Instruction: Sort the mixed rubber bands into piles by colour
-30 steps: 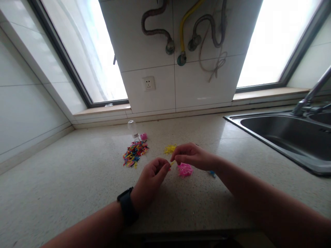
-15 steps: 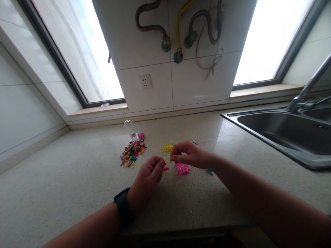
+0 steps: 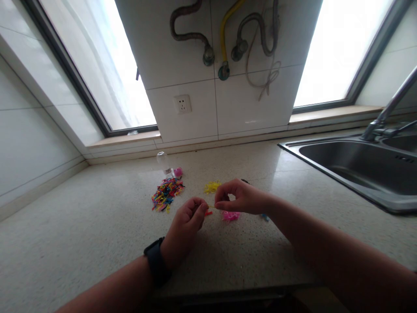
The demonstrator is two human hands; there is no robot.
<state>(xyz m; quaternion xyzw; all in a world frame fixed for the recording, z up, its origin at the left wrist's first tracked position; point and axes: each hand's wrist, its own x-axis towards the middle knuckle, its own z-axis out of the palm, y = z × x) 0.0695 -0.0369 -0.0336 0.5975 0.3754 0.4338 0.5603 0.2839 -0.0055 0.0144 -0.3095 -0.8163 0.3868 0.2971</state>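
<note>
My left hand (image 3: 189, 217) and right hand (image 3: 239, 198) have drawn closer since half a second ago, each pinched shut on an end of one thin yellow band (image 3: 210, 207), held just above the speckled stone counter (image 3: 97, 226). Beneath lie small, crinkly pink bands (image 3: 230, 215); the mixed pile (image 3: 166, 193) lies farther left.

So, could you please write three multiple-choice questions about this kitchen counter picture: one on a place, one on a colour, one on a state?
1. Where does the mixed-colour pile lie?
A. left of both hands
B. in the sink
C. on the windowsill

2. What colour is the small pile just beyond the right hand?
A. green
B. yellow
C. white

3. How is the left hand?
A. flat on the counter
B. fingertips pinched together
C. gripping the tap

Answers:
1 A, it sits on the counter left of the hands.
2 B, it is clearly yellow.
3 B, its fingertips meet the right hand's around a tiny band.
</note>
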